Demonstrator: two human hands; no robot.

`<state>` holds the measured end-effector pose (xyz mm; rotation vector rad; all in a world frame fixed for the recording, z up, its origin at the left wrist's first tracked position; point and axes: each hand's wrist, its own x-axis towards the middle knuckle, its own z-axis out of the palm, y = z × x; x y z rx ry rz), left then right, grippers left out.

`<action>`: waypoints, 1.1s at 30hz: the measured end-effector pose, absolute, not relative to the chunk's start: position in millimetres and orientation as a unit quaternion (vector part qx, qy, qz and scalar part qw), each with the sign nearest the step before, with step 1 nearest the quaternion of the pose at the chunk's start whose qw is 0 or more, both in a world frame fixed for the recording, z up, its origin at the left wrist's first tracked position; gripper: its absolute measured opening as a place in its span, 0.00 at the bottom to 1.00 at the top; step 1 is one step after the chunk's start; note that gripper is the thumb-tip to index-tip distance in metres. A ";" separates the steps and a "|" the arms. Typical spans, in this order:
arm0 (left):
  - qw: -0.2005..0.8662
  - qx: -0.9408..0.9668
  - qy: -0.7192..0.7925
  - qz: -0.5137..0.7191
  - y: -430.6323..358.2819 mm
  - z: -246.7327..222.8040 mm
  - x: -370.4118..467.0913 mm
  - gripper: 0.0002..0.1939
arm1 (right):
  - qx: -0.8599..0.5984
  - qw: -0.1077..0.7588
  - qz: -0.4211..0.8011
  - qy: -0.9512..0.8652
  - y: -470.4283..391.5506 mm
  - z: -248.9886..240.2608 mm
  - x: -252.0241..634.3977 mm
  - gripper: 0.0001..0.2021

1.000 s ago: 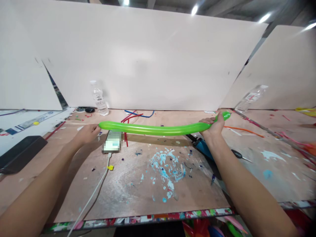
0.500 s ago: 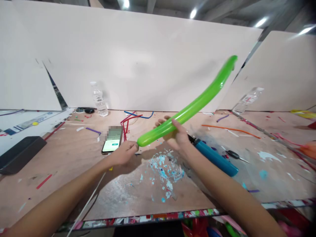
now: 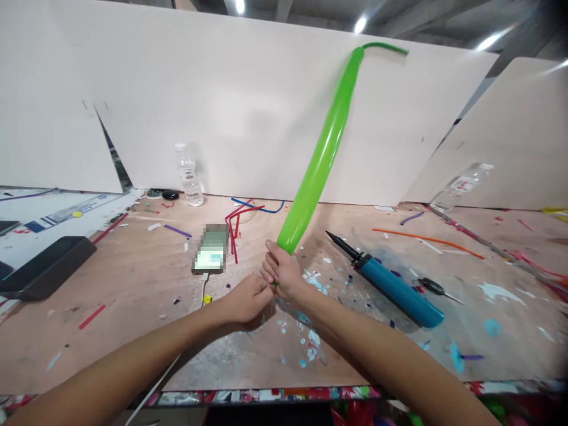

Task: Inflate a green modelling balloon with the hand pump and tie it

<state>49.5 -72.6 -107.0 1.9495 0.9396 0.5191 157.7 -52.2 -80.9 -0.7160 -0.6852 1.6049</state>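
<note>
A long green balloon [image 3: 322,154] rises from my hands, leaning to the upper right, with a thin uninflated tail at its far tip. My right hand [image 3: 280,269] is wrapped round its lower end. Just left of it, and touching or nearly so, my left hand [image 3: 254,296] is closed in a pinch at the balloon's bottom end; a speck of green shows between the hands, and the nozzle itself is hidden by the fingers. On the table to the right of my right hand lies a blue balloon pump [image 3: 399,290] with a black nozzle.
A phone [image 3: 210,248] on a white cable lies left of my hands, beside red balloon strips [image 3: 233,225]. One clear bottle [image 3: 190,177] stands by the white board; another [image 3: 464,186] leans at right. Scissors [image 3: 437,289], an orange strip [image 3: 428,239] and a dark box [image 3: 51,266] lie about.
The balloon has swung more upright and its thin tail now shows. My right hand has slid down from its middle to the lower end, close to my left hand, which moved slightly right.
</note>
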 end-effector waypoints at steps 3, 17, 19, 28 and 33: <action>0.422 0.790 0.389 0.217 -69.3 -101.5 47.7 0.15 | -0.296 0.559 0.711 -0.307 -49.1 -72.7 168.7 0.21; 0.327 0.844 0.400 0.146 -71.2 -89.2 44.2 0.16 | -0.277 0.619 0.684 -0.267 -26.9 -47.9 202.0 0.23; 0.312 0.844 0.408 0.153 -65.4 -84.8 39.1 0.16 | -0.269 0.617 0.688 -0.271 -23.8 -41.9 209.0 0.16; 0.098 0.877 0.460 0.095 -43.8 -66.0 -10.3 0.18 | -0.332 0.599 0.609 -0.400 -20.2 -46.0 264.0 0.17; 0.066 0.869 0.484 0.072 -52.9 -69.4 -22.6 0.19 | -0.459 0.567 0.469 -0.498 -35.4 -75.4 281.7 0.14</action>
